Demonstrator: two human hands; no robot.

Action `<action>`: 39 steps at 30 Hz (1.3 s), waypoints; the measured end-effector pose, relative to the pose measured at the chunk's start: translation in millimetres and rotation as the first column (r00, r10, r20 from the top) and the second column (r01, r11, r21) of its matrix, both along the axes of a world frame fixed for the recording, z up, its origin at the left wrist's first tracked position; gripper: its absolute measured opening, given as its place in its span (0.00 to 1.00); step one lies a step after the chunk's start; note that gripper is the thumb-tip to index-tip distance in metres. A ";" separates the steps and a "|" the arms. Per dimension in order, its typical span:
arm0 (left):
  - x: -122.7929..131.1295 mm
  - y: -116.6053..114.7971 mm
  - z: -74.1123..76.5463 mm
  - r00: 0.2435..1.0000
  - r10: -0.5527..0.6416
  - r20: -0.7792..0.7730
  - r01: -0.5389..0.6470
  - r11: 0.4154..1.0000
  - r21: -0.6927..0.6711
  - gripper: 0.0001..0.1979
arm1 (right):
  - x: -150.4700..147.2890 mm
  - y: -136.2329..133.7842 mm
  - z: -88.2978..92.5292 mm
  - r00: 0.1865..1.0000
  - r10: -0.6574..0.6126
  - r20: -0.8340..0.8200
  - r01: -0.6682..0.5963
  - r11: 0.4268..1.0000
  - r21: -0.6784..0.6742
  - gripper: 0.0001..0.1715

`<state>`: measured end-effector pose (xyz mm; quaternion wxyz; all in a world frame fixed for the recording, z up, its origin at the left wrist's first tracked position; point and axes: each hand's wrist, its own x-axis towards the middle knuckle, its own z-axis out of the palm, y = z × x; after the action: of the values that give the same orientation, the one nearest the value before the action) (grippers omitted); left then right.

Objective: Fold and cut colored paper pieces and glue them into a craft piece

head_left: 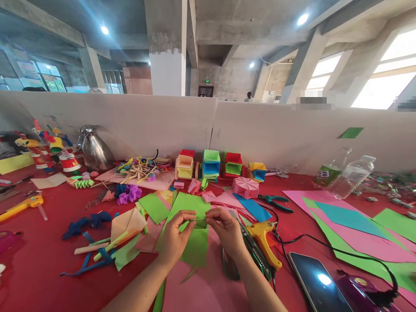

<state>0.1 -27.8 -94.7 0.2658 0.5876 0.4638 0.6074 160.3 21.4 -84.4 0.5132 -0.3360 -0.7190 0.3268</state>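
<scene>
My left hand (178,236) and my right hand (227,229) face each other over the middle of the red table. Thumb and forefinger of each pinch a small folded piece of green paper (200,222) from either side. Under the hands lie green sheets (196,253) on top of pink paper (201,290). Just right of my right hand are a yellow glue gun (264,242) and a green-edged tool (255,251), partly hidden by the hand. Folded paper boxes (211,164) in several colours stand beyond the hands.
A phone (316,281), black cable and purple object (364,290) sit at the right front, with coloured sheets (354,221) and plastic bottles (352,175) behind. Green-handled pliers (276,203) lie right of centre. A steel jug (95,149) and paper scraps (128,225) are on the left.
</scene>
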 end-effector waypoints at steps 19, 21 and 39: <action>-2.7 -2.0 -1.3 0.983 0.051 -0.174 -0.044 0.998 0.044 0.03 | 1.9 0.2 3.7 0.997 0.059 0.058 -0.055 0.996 -0.073 0.01; -2.7 -1.6 -1.5 0.983 0.058 -0.175 -0.051 0.998 0.045 0.03 | 1.9 1.7 0.1 0.997 0.072 0.016 -0.069 0.987 -0.148 0.05; -3.9 0.3 -0.8 0.975 0.094 -0.199 -0.086 0.995 0.049 0.04 | 3.0 3.0 2.2 0.991 0.093 -0.094 -0.115 0.958 -0.263 0.10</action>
<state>-3.8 -27.5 -95.5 0.1778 0.6296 0.5023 0.5655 163.3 24.4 -82.2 0.4736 -0.3505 -0.6636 0.4609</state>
